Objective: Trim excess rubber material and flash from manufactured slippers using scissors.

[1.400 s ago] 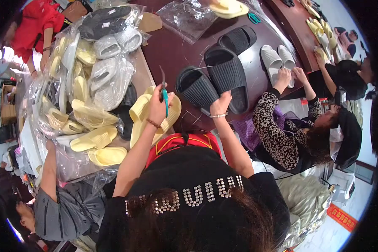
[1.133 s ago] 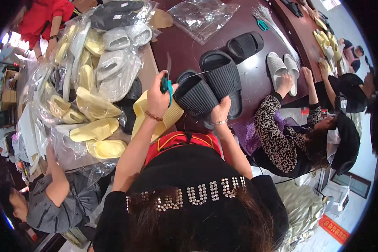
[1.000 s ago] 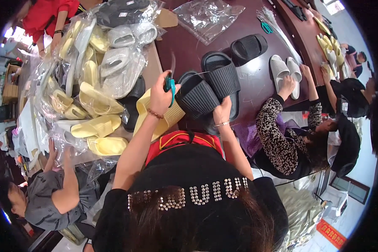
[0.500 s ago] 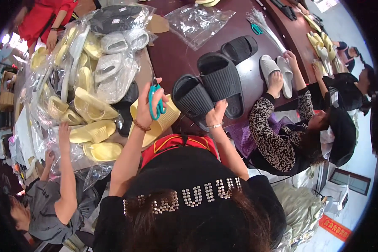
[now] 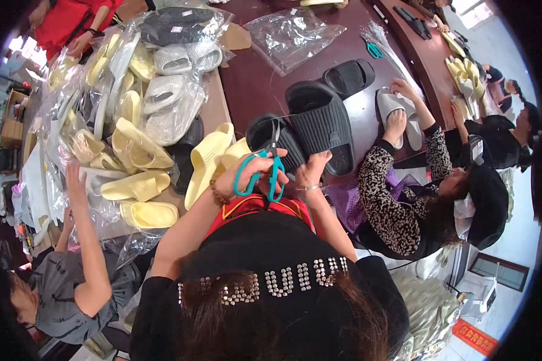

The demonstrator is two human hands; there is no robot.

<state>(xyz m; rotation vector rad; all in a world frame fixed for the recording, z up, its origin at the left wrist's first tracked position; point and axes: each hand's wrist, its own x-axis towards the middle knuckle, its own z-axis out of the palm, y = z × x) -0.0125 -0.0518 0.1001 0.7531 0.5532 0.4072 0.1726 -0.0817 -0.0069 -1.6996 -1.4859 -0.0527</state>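
Observation:
Teal-handled scissors (image 5: 276,180) are in my left hand (image 5: 253,171), its fingers in the handle loops. Their blades point away from me, over the left slipper (image 5: 259,129) of a ribbed black pair. A thin pale strand shows between the two slippers. My right hand (image 5: 311,171) is closed at the near edge of the right black slipper (image 5: 322,117), gripping there; its fingertips are partly hidden. Just left of my left hand lies a pair of yellow slippers (image 5: 209,157), partly covered by that hand.
Bagged yellow, white and black slippers (image 5: 163,93) are heaped at left. Another black slipper (image 5: 349,78), a clear bag (image 5: 292,36) and second teal scissors (image 5: 374,50) lie on the dark red table (image 5: 241,78). At right a co-worker's hands (image 5: 396,123) handle grey slippers; another co-worker's arm (image 5: 81,210) reaches in at left.
My left hand has swung right with the scissors, from beside the yellow slippers to the black pair. My right hand stays at the black slipper. The yellow pair is now less covered.

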